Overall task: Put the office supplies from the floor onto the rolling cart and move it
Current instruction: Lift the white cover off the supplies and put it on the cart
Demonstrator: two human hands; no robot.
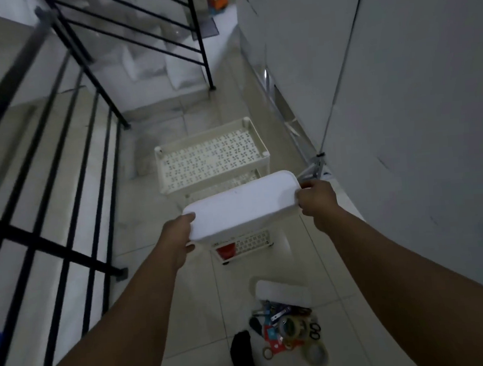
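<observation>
A dim tiled landing seen from above, with a black railing [64, 116] along the left and a grey wall [400, 83] on the right. In the middle stands one white cart [212, 156], its perforated top tray lying with its long axis left to right, tilted slightly up toward the right; a lower tier shows beneath, with something red [226, 250] in it. Just nearer than the cart's top tray, two bare arms reach forward and hold one white tray [240, 204] in the air, flat pale side up, its long axis also running left to right and rising toward the right. The left hand [179, 234] grips the tray's left end, fingers curled around the edge. The right hand [315, 198] grips the right end, fingers curled over it. On the floor below lies one pile of supplies [286, 326]: about three tape rolls, black scissors and small coloured bits, too blurred to count. A white oblong piece [283, 290] lies just beyond the pile. A dark foot [242, 353] stands just left of it.
</observation>
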